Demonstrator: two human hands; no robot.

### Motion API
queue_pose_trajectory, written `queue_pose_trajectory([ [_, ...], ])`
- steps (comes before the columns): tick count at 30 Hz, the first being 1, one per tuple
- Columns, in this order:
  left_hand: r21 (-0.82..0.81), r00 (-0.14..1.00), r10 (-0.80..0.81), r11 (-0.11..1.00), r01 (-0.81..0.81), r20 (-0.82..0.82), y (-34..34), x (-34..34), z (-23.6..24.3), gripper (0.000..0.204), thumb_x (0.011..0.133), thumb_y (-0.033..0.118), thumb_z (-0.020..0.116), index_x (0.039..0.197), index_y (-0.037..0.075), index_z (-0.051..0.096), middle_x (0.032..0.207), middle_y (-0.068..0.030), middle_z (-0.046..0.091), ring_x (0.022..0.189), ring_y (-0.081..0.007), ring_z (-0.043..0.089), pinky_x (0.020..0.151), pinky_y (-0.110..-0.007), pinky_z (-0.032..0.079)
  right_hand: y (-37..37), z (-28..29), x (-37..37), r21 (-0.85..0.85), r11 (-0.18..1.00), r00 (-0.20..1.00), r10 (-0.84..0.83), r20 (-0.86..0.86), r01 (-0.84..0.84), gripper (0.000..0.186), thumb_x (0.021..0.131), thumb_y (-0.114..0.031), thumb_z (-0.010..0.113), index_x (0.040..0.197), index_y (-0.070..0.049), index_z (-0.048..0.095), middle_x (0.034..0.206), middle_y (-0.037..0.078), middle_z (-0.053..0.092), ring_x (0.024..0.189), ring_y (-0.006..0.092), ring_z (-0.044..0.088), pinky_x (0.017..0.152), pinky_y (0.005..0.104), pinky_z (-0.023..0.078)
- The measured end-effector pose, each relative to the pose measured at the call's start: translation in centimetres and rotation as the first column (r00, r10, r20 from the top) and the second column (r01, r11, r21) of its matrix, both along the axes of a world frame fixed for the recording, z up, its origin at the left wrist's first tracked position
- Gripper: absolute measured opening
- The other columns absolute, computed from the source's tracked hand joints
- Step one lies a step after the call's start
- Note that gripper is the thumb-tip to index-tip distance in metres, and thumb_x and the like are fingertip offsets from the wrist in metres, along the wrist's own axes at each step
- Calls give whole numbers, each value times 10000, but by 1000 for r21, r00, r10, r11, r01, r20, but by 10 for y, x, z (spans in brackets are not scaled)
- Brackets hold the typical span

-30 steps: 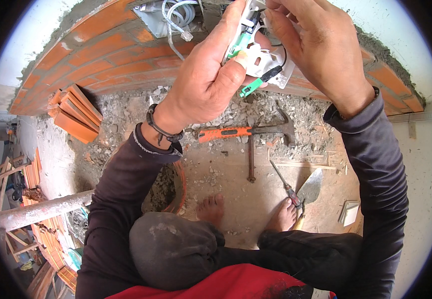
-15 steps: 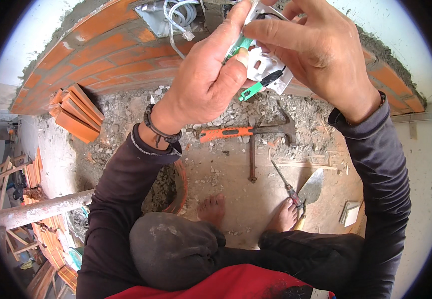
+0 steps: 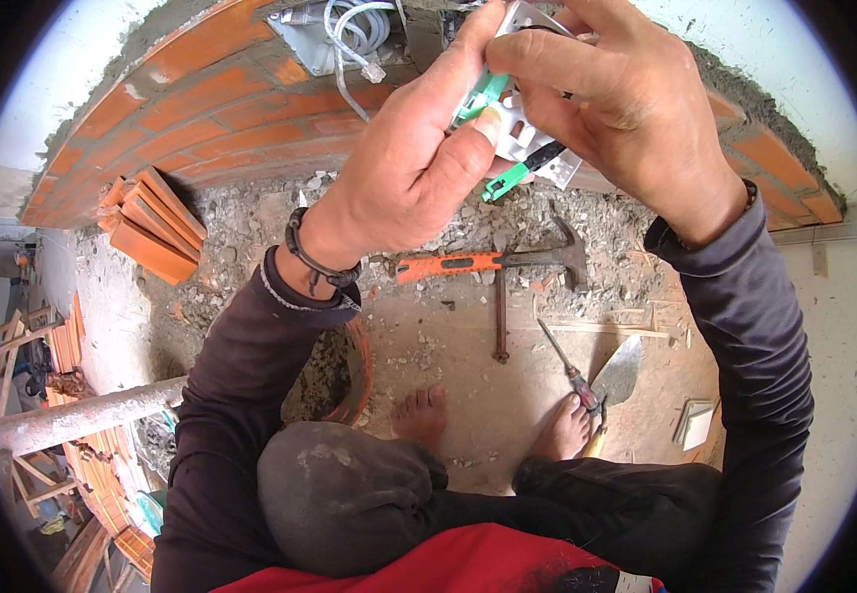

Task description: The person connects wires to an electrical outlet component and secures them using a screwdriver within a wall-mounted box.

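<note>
Near the top of the view, both my hands are on a white plastic outlet plate. My left hand grips its left edge, the thumb pressed by a green fibre connector lying against the plate. My right hand is curled over the upper right part, its fingertips pinching near the top of that connector. Exactly what they pinch is partly hidden. A second connector, green with a black end, hangs over the plate's lower edge.
Coiled white cable comes out of a wall box in the orange brick wall. Below lie a claw hammer, a rusty metal bar, a screwdriver and a trowel, close to my feet. Brick pieces are stacked at left.
My right hand has shifted slightly left, its fingers closer in over the plate. The plate has turned slightly, and the hanging connector has moved a little to the right.
</note>
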State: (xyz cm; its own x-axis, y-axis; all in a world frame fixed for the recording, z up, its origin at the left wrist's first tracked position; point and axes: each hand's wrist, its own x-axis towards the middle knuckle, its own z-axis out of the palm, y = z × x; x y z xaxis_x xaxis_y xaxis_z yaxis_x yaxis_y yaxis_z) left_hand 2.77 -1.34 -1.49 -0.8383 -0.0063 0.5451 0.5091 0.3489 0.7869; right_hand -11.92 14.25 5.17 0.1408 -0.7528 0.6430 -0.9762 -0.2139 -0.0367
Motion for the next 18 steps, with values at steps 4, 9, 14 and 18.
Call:
queue_pose_trajectory([
  [4,240,994,-50,971,25,98,11,6,-6,723,1067,249,489,1620,-5,99,1479,-167,442,1281,-269,577,950,-420,616,0,5,6,55,995,997,-79,-12,80,336,766,-9,784,1086,-90,717,1195,211,648,953,352,714,740,403,612],
  [9,139,996,34,989,-45,77,9,4,-7,653,1069,146,383,1632,-13,92,1507,-172,434,1291,-252,571,976,-379,593,-2,6,-9,64,996,996,57,66,-61,327,770,53,748,1071,-64,700,1124,185,668,906,321,712,702,378,602],
  [14,119,996,-4,993,14,-90,-1,-1,-5,698,1065,175,402,1615,-89,62,1587,-225,347,1396,-269,462,1134,-377,390,-6,11,-7,-89,990,875,141,463,-112,301,796,83,692,1087,16,648,1004,161,682,846,276,720,699,355,593],
  [18,178,996,72,982,-60,-59,6,-3,-1,657,1058,161,399,1605,-83,129,1530,-201,414,1332,-234,500,1104,-354,411,0,12,4,-41,997,937,-50,346,68,211,785,5,757,969,-6,655,882,145,679,764,252,710,646,348,559],
])
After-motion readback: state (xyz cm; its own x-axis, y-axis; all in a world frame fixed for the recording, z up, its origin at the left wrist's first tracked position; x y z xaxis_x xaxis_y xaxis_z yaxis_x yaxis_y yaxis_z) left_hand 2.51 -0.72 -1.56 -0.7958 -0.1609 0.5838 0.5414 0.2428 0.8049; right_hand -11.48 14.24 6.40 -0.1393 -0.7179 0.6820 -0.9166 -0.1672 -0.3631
